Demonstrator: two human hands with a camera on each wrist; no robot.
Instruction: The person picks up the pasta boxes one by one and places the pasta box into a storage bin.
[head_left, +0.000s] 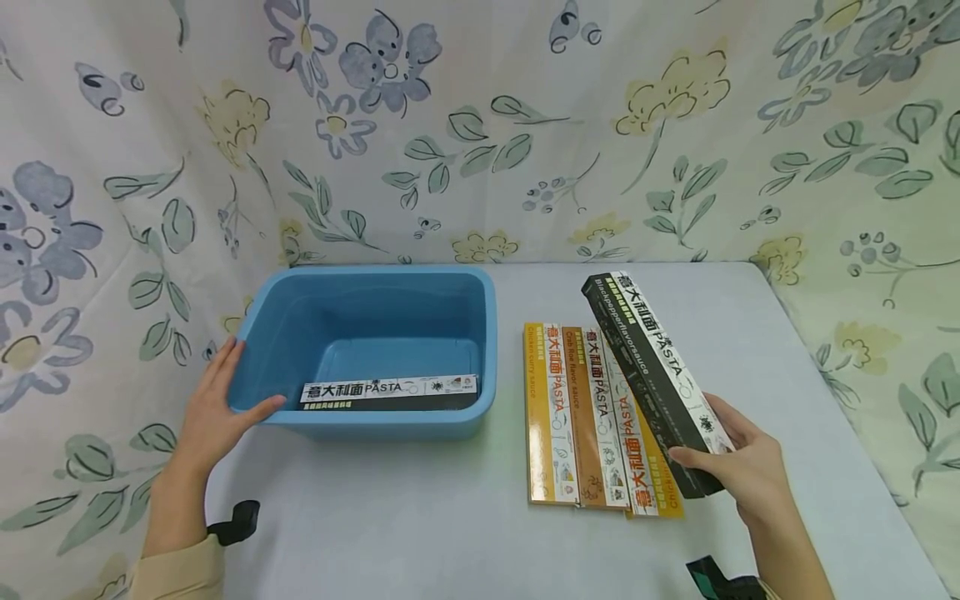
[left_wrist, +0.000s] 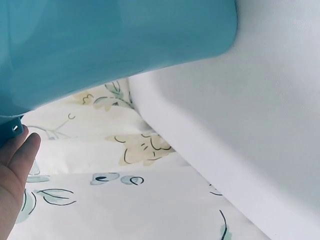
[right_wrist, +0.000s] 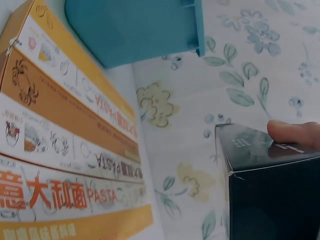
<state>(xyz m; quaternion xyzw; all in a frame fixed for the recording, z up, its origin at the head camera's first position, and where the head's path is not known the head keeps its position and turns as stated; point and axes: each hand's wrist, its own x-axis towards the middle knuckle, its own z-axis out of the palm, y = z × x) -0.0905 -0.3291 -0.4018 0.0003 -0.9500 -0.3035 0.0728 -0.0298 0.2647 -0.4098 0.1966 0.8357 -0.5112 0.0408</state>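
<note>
My right hand (head_left: 750, 462) grips the lower end of a black-and-white pasta box (head_left: 660, 383), thumb on its dark side. This box is raised and tilted over the right part of several yellow, orange and white pasta boxes (head_left: 577, 417) lying side by side on the table. A blue plastic basin (head_left: 375, 423) stands to the left. My left hand (head_left: 221, 408) holds its left front corner, thumb over the rim and fingers along the outer side. Inside the basin, another black-and-white pasta box (head_left: 390, 389) lies along the front wall.
A white-covered table (head_left: 420, 517) bears the basin and boxes. Floral cloth (head_left: 480, 133) hangs behind it and at both sides. The table's right edge slants down toward the front right.
</note>
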